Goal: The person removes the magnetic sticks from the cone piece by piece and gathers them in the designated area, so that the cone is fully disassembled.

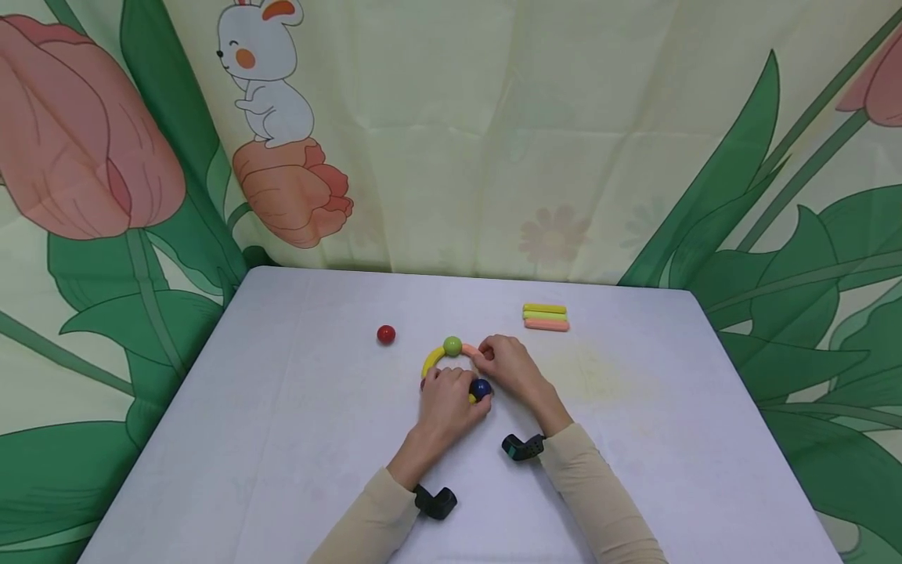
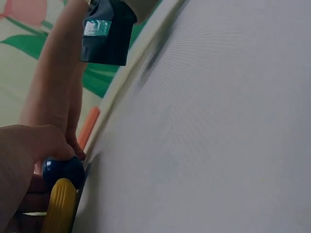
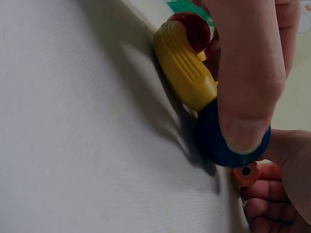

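Note:
My left hand (image 1: 451, 399) grips a dark blue ball (image 1: 481, 389), thumb pressed on it. In the right wrist view, a ribbed yellow curved rod (image 3: 187, 68) runs from that ball to a dark red ball (image 3: 194, 31) near the left fingers. My right hand (image 1: 517, 372) pinches a pink curved rod (image 1: 470, 352). Its round end (image 3: 246, 175), with a dark dot, shows beside the blue ball. On the far side, a green ball (image 1: 452, 345) lies between the pink rod and another yellow curved rod (image 1: 432, 359). Together the pieces form a ring, partly hidden by my left hand.
A loose red ball (image 1: 386, 334) lies at the back left of the white table (image 1: 317, 439). Farther right are a yellow stick (image 1: 545, 309), a yellow-green stick (image 1: 545, 316) and a pink stick (image 1: 546, 324), side by side. A printed curtain (image 1: 451, 141) hangs behind the table.

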Demonstrator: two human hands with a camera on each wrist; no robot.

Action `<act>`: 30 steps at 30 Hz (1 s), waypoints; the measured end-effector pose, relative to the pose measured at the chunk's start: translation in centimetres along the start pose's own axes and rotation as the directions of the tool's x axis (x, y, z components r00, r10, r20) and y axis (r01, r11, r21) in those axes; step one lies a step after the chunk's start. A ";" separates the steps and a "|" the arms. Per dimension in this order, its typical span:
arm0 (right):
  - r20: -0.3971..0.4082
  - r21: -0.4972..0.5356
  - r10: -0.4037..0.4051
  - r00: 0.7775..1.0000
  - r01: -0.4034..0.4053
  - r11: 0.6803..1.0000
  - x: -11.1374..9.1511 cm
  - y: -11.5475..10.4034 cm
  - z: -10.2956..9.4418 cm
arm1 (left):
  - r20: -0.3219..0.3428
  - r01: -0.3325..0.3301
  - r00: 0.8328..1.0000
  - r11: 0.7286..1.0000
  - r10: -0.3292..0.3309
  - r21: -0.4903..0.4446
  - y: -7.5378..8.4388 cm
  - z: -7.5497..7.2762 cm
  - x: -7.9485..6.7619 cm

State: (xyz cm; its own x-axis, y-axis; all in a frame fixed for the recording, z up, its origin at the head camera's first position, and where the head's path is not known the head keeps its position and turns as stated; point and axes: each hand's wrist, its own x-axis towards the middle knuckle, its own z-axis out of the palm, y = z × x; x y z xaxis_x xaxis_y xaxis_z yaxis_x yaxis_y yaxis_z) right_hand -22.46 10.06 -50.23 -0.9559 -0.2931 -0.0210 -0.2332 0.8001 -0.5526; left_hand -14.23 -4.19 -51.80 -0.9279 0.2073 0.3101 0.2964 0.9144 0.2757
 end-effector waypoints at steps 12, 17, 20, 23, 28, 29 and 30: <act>-0.048 -0.006 -0.006 0.999 0.005 1.000 0.0 0.5 0.6 | 0.060 -0.116 0.991 0.993 0.117 -0.006 -1.3 -1.3 -1.4; -0.085 -0.063 -0.064 0.994 0.058 0.996 -0.1 0.6 1.0 | 0.083 -0.151 0.985 0.988 0.153 -0.024 -1.4 -1.5 -1.7; -0.091 -0.086 -0.080 0.993 0.073 0.994 -0.1 0.4 1.2 | 0.106 -0.155 0.982 0.988 0.156 -0.016 -1.2 -1.7 -1.9; -0.097 -0.104 -0.091 0.991 0.081 0.991 -0.1 0.3 1.2 | 0.123 -0.154 0.980 0.988 0.154 -0.015 -1.1 -1.8 -2.1; -0.112 -0.123 -0.108 0.988 0.094 0.988 -0.2 0.5 1.1 | 0.119 -0.134 0.984 0.991 0.132 0.012 -1.2 -1.9 -2.8; -0.117 -0.124 -0.111 0.987 0.097 0.988 -0.2 0.5 1.1 | 0.114 -0.131 0.985 0.991 0.128 0.023 -1.3 -1.9 -3.0; -0.121 -0.123 -0.114 0.986 0.099 0.987 -0.2 0.5 1.1 | 0.106 -0.130 0.986 0.991 0.126 0.032 -1.4 -2.0 -3.2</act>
State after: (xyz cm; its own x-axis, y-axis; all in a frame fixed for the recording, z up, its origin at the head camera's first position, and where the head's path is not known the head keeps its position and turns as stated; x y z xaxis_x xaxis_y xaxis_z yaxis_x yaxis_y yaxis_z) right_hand -22.16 9.98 -51.43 -0.9376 -0.3168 0.1435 -0.3471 0.8253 -0.4454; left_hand -11.25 -6.79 -51.37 -0.9019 0.3564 0.2440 0.4070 0.8904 0.2039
